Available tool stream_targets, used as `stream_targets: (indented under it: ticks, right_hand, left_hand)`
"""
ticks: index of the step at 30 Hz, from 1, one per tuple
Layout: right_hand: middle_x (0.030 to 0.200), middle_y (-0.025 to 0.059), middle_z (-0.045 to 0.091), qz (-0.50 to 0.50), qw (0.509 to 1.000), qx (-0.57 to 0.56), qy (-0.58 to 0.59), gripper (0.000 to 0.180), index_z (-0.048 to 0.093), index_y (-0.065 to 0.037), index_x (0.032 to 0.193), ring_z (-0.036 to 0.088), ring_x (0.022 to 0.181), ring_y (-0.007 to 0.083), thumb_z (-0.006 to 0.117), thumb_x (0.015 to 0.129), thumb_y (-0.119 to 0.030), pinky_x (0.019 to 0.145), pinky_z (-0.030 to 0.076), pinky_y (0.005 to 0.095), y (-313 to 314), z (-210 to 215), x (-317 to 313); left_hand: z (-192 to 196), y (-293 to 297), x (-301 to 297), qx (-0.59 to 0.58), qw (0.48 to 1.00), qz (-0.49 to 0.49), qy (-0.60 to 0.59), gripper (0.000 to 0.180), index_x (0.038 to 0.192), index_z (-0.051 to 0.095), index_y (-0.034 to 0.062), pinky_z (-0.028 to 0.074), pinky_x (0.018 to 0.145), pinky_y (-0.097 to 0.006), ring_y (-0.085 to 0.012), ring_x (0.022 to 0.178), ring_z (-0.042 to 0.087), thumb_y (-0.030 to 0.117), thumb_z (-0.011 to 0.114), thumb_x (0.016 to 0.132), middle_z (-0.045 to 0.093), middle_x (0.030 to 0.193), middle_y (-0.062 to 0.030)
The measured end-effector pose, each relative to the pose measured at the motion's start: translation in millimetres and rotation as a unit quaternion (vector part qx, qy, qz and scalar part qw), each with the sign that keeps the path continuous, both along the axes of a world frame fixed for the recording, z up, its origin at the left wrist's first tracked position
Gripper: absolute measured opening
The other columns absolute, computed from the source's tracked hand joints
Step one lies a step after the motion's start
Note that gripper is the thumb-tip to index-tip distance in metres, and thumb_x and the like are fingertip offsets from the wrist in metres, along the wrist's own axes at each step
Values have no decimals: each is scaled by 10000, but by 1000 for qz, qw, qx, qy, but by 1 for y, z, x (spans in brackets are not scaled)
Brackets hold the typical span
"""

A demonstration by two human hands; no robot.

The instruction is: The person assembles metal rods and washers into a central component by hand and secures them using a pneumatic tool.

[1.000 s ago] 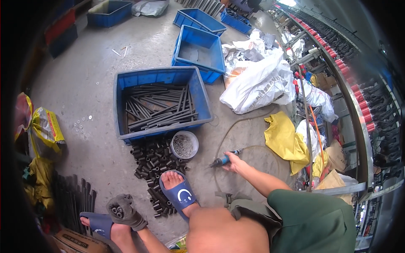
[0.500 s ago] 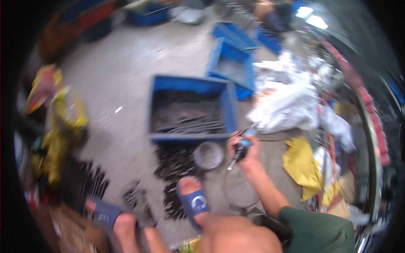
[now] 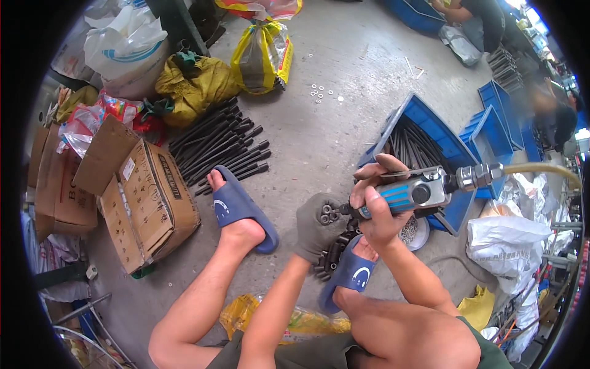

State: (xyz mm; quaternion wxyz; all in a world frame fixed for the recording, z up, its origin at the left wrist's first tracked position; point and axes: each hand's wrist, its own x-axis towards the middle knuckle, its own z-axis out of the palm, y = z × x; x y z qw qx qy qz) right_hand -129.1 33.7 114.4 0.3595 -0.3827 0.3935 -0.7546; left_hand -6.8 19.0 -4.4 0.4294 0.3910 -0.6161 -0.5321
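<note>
My right hand (image 3: 387, 212) is closed around a blue and silver air tool (image 3: 424, 190) with a hose at its rear end. The tool's dark nose points left and reaches my left hand (image 3: 314, 226), which wears a grey glove. Its fingers are curled around several small ring-shaped metal pieces (image 3: 329, 214) right at the nose; whether nose and rings touch, I cannot tell. Below the hands, short black rods (image 3: 335, 253) lie on the floor beside my right slipper. Partly behind my right hand stands a round white tub (image 3: 415, 235) of small metal parts.
A blue crate (image 3: 452, 215) full of dark rods stands beyond the tool, with more blue crates (image 3: 488, 132) behind. Long black rods (image 3: 218, 147) lie by an open cardboard box (image 3: 150, 197). White sacks (image 3: 507, 243) sit at right. Another person (image 3: 479, 21) crouches far off.
The view has swung, so the crates now appear farther right. My gloved left hand has come up from beside my leg to the tool's nose. The tool stays in my right hand, now held level.
</note>
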Motion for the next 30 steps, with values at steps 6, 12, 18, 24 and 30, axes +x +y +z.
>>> stream_targets:
  ticks: [6,12,18,24,30]
  right_hand:
    - [1044,200,691,-4,998,-27,48,511,504,28,1382,621,673,173,629,887,6,618,548,316,-5,-9,-5]
    - [954,159,650,7,994,-17,112,475,482,-25,1315,603,678,177,664,877,-20,610,534,310,4,-5,-1]
    - [920,140,641,0,998,21,58,468,499,-26,1304,597,672,179,645,860,-7,618,533,325,-3,-5,10]
    - [977,151,632,38,996,-21,80,447,501,-20,1294,605,699,189,614,865,38,622,542,331,-11,-12,-2]
    - [999,128,630,0,996,50,70,459,516,4,1310,610,735,168,585,863,80,662,558,325,-13,-11,2]
  left_hand:
    - [7,-7,-8,-50,998,-9,-34,294,944,736,91,555,691,-423,-335,760,701,232,900,745,719,858,-122]
    - [11,-15,-3,-36,998,-39,-38,329,955,739,95,564,720,-432,-358,796,713,274,907,735,731,887,-140]
    - [4,-19,-4,-38,998,-46,-28,351,933,729,88,557,689,-431,-351,762,710,298,911,719,724,852,-139]
    - [3,-20,-14,-35,998,-49,-23,306,863,704,99,538,613,-430,-350,652,681,313,893,752,693,737,-119]
    - [-1,-25,-17,-102,992,-43,-61,273,849,690,109,539,605,-427,-370,662,686,296,873,771,694,748,-141]
